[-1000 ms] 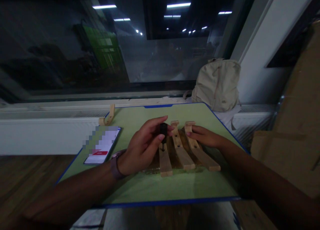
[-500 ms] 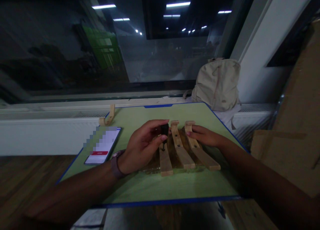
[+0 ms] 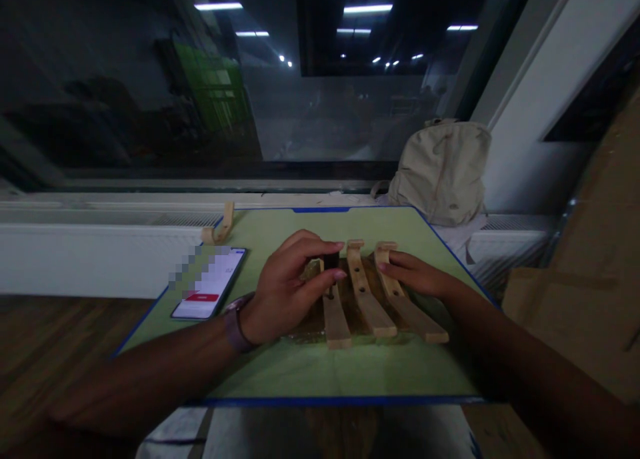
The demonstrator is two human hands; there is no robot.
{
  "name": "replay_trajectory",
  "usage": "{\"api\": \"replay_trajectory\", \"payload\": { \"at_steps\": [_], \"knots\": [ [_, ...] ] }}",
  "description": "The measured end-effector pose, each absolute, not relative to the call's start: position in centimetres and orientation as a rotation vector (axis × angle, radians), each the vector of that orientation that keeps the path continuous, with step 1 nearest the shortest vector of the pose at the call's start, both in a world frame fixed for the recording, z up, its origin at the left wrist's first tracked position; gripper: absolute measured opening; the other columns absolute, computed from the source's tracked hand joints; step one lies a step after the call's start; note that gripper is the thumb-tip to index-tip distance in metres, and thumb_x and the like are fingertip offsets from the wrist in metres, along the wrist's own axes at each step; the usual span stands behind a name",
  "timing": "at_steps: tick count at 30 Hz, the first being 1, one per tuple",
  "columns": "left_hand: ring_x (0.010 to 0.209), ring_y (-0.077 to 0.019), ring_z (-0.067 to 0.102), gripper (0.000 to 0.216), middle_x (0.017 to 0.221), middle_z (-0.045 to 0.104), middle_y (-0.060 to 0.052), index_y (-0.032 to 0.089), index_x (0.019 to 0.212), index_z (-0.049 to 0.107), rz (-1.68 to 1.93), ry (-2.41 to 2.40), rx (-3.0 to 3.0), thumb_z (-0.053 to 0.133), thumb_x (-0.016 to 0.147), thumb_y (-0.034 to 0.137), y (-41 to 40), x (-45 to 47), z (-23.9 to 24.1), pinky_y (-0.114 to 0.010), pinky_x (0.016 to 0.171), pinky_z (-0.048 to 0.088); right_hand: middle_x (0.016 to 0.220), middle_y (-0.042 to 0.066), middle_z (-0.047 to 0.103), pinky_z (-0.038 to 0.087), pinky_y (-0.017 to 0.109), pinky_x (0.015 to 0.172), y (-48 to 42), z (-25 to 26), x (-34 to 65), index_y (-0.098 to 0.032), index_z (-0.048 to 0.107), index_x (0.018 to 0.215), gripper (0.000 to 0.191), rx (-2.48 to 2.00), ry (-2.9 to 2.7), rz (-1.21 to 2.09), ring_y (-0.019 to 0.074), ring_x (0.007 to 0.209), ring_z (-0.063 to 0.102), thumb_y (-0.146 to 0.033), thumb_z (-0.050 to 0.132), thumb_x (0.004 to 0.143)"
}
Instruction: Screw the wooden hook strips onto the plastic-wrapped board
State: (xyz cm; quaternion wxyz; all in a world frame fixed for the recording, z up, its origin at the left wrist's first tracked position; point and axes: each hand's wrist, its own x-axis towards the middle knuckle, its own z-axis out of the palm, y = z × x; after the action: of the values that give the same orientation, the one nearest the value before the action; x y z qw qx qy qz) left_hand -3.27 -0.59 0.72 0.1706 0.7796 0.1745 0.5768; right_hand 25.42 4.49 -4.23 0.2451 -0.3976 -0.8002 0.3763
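Three light wooden hook-shaped slats lie side by side on a darker wooden board [image 3: 350, 312] on the green mat [image 3: 300, 366]. My left hand [image 3: 285, 289] pinches a small black-handled tool [image 3: 331, 262] that stands upright on the left slat [image 3: 335, 316]. My right hand [image 3: 417, 276] rests with fingers laid flat on the right slat [image 3: 407, 306], holding it down near its curled far end. The middle slat [image 3: 367, 299] lies untouched between them. A purple band sits on my left wrist.
A phone [image 3: 210, 291] with a lit screen lies on the mat's left side. A spare wooden hook [image 3: 220, 226] rests at the far left corner. A beige backpack [image 3: 443, 172] leans by the window at the back right. Cardboard [image 3: 590, 259] stands on the right.
My left fingers have curled further round the black tool, and its handle has turned a little. The view has shifted slightly. My right hand has stayed on the right slat.
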Motion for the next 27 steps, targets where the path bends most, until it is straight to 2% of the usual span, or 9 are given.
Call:
{"api": "replay_trajectory", "payload": {
  "at_steps": [3,6,9,12,16,18,23,27],
  "knots": [
    [0.097,-0.0168,0.069,0.037,0.105,0.071,-0.006,0.025,0.125,0.066,1.494,0.533,2.128,0.07,0.09,0.014,-1.0,-3.3,0.8,-0.029,0.083,0.058,0.117,0.01,0.076,0.054,0.047,0.098,4.5,-4.3,25.3,-0.017,0.075,0.114,0.052,-1.096,-2.175,1.033,0.0308,0.107,0.069,-0.06,0.053,0.095],
    [0.101,-0.0151,0.072,0.041,0.115,0.072,-0.008,0.025,0.137,0.056,1.371,0.492,2.004,0.059,0.097,0.014,-1.5,-3.2,1.0,-0.029,0.089,0.06,0.126,0.01,0.074,0.052,0.049,0.102,4.4,-4.2,25.2,-0.019,0.073,0.122,0.052,-1.085,-2.153,1.02,0.0315,0.112,0.068,-0.059,0.054,0.095],
    [0.1,-0.013,0.072,0.032,0.114,0.073,-0.006,0.024,0.13,0.058,1.358,0.483,1.911,0.054,0.1,0.015,-1.5,-3.0,1.0,-0.027,0.09,0.059,0.133,0.01,0.071,0.049,0.05,0.106,4.3,-4.1,25.1,-0.02,0.071,0.127,0.053,-1.079,-2.161,1.0,0.0321,0.118,0.067,-0.059,0.055,0.095],
    [0.1,-0.0131,0.07,0.029,0.111,0.07,-0.004,0.025,0.122,0.064,1.424,0.461,1.864,0.064,0.095,0.016,-0.9,-2.8,0.9,-0.026,0.09,0.058,0.132,0.01,0.071,0.05,0.049,0.105,4.3,-4.0,25.1,-0.02,0.072,0.125,0.053,-1.072,-2.19,0.987,0.0317,0.118,0.067,-0.06,0.054,0.096],
    [0.093,-0.0108,0.065,0.033,0.101,0.066,-0.001,0.025,0.11,0.071,1.602,0.42,1.92,0.08,0.081,0.012,-0.2,-2.9,0.8,-0.021,0.084,0.057,0.119,0.011,0.076,0.053,0.049,0.1,4.4,-4.0,25.2,-0.017,0.074,0.117,0.053,-1.092,-2.211,0.995,0.0317,0.111,0.069,-0.06,0.05,0.096],
    [0.094,-0.0116,0.066,0.03,0.099,0.068,-0.002,0.025,0.11,0.072,1.588,0.477,1.956,0.077,0.084,0.012,-0.4,-3.2,0.9,-0.022,0.084,0.057,0.117,0.011,0.076,0.053,0.049,0.099,4.4,-3.9,25.1,-0.017,0.075,0.114,0.053,-1.108,-2.21,1.009,0.0323,0.11,0.069,-0.06,0.051,0.096],
    [0.107,-0.0167,0.07,0.034,0.114,0.072,-0.008,0.025,0.13,0.065,1.349,0.576,1.997,0.059,0.097,0.016,-1.4,-3.5,1.0,-0.032,0.097,0.058,0.123,0.011,0.075,0.053,0.047,0.1,4.3,-3.8,25.1,-0.017,0.073,0.119,0.055,-1.132,-2.18,1.033,0.0327,0.114,0.068,-0.062,0.053,0.094],
    [0.102,-0.0151,0.069,0.037,0.112,0.069,-0.005,0.026,0.124,0.065,1.448,0.454,1.986,0.07,0.09,0.014,-0.9,-3.2,0.9,-0.028,0.09,0.059,0.133,0.01,0.071,0.052,0.047,0.101,4.2,-3.7,25.0,-0.017,0.07,0.127,0.059,-1.11,-2.175,1.031,0.0327,0.117,0.067,-0.063,0.054,0.094]
  ]
}}
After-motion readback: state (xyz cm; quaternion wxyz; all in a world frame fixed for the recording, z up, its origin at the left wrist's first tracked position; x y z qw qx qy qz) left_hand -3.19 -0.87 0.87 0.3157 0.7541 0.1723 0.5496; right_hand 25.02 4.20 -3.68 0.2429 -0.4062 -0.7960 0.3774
